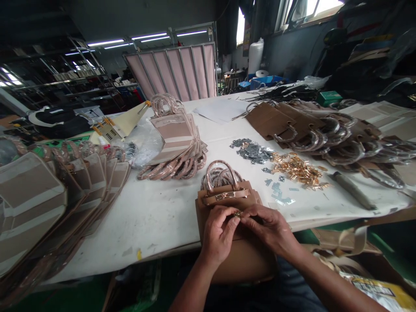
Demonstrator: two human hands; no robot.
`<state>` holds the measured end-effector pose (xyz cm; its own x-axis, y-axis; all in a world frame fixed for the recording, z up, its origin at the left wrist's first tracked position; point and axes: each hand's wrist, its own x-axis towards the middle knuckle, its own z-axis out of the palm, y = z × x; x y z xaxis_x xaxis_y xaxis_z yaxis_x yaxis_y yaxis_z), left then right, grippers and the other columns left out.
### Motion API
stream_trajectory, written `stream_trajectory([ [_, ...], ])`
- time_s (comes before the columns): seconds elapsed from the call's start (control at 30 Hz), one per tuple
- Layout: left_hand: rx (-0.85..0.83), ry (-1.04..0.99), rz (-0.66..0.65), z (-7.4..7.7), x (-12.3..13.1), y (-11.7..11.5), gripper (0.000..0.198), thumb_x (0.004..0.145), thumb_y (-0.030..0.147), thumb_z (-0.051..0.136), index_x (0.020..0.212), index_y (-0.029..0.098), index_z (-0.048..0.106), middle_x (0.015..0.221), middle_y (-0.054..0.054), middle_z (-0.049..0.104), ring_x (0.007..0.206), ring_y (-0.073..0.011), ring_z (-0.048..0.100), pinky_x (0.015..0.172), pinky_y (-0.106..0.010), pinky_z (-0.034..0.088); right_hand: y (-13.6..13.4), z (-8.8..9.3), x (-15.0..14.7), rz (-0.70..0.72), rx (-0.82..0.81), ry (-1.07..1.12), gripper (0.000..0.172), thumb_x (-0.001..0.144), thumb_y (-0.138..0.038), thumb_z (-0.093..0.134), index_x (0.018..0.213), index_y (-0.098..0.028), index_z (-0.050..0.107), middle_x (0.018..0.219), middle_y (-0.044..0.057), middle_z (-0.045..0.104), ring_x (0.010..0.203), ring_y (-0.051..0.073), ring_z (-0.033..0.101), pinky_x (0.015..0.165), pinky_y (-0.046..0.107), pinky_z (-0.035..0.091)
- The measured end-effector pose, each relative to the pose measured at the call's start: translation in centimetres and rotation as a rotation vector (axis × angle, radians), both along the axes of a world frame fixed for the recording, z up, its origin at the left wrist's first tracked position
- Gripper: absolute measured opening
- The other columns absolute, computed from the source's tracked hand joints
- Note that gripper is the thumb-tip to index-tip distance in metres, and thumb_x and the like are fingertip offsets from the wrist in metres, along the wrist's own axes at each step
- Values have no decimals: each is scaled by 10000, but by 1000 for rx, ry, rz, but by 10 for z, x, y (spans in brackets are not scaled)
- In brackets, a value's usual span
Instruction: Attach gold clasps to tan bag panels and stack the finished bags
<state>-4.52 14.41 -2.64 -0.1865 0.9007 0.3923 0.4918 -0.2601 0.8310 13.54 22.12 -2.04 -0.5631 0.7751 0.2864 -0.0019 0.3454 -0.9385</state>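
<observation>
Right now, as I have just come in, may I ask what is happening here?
A person's left hand and right hand hold a small metal piece over a brown bag at the edge of the table. Gold pieces and grey plates lie heaped to the right. I cannot tell whether the metal piece touches the bag.

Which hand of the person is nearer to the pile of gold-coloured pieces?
Right. The right hand is left of the gold-coloured pieces, on the person's side; the left hand is farther left, away from them.
</observation>
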Motion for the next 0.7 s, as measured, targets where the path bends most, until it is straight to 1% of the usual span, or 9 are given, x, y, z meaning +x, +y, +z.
stream_trajectory([
  [0.07,4,-21,8,0,0,0,130,1022,292,612,1091,240,710,1051,-38,690,1017,-195,648,938,-328,494,3,1,2,22,-76,6,175,966,-391,748,924,-222,769,895,28,745,845,195,684,806,276,540],
  [0.17,26,-49,-6,0,0,0,137,1015,281,629,1123,255,709,1090,-32,699,1054,-192,651,972,-332,497,9,3,5,92,-291,45,211,975,-421,735,1061,-231,760,938,26,756,863,199,698,822,292,561],
  [0.23,46,-45,-16,0,0,0,147,1009,276,642,1140,261,707,1108,-29,706,1071,-192,650,982,-336,498,13,3,4,134,-351,35,249,980,-440,726,1105,-227,763,961,30,764,868,201,701,828,298,564],
  [0.3,57,-29,-16,-1,0,1,141,1002,272,655,1133,260,708,1099,-27,712,1062,-189,650,973,-337,501,16,4,3,154,-322,-10,260,983,-452,717,1073,-217,779,945,32,763,853,198,693,815,290,556],
  [0.37,58,-13,-11,-2,0,1,130,997,271,665,1119,257,709,1084,-27,716,1046,-189,651,959,-338,505,16,6,2,149,-251,-51,260,1002,-454,685,1045,-216,781,910,24,754,827,191,680,791,279,542],
  [0.47,61,16,-1,-3,1,1,120,995,262,668,1107,252,710,1076,-35,721,1040,-195,653,957,-352,506,13,9,0,80,-72,-119,241,1035,-431,630,1019,-226,757,902,9,731,830,181,658,781,260,512],
  [0.53,73,35,3,-3,1,2,121,997,253,661,1108,248,709,1079,-44,725,1045,-203,653,953,-361,507,8,10,-1,26,11,-159,255,1056,-422,587,976,-224,726,879,2,706,814,172,637,760,251,491],
  [0.6,88,49,4,-4,2,2,127,1000,243,655,1114,248,710,1087,-51,729,1049,-207,654,952,-367,508,4,12,-3,-22,31,-173,284,1068,-429,554,938,-218,694,844,-4,673,781,165,614,734,249,477],
  [0.7,103,63,5,-4,2,3,131,1001,233,651,1113,252,717,1085,-48,737,1044,-205,659,952,-366,509,-1,14,-7,-74,17,-182,318,1068,-453,542,905,-213,672,809,-9,645,759,163,595,724,252,472],
])
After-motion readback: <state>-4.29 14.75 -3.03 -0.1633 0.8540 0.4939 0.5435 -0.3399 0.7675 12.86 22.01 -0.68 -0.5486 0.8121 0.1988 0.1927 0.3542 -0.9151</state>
